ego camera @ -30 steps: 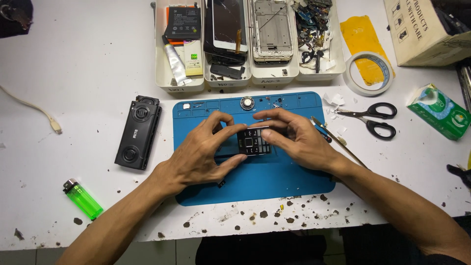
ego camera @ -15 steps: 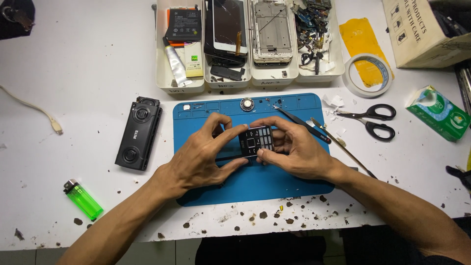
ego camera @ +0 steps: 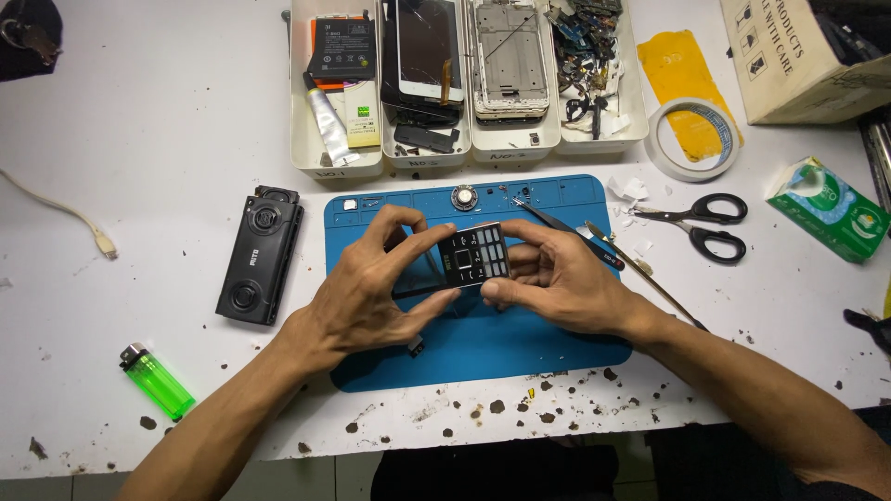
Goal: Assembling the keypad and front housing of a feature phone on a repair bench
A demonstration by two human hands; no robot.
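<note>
Both hands are closed on a small black rectangular keypad phone front with rows of grey keys, held tilted just above the blue rubber work mat. The left hand pinches its left edge between thumb and forefinger; the right hand clamps its right and lower edges, fingers curled behind it.

Just past the right hand lie slim black tweezers and a thin flat metal pry strip. Beyond the fingers, at the mat's far edge, sits a small round metal disc. Left of the left hand, on the white worktop, lies a black oblong plastic casing with round openings, and nearer the body a translucent green lighter. Farther out are white plastic trays of phone parts, a roll of white tape, black-handled scissors and a green carton. Dark crumbs speckle the worktop's near edge.
</note>
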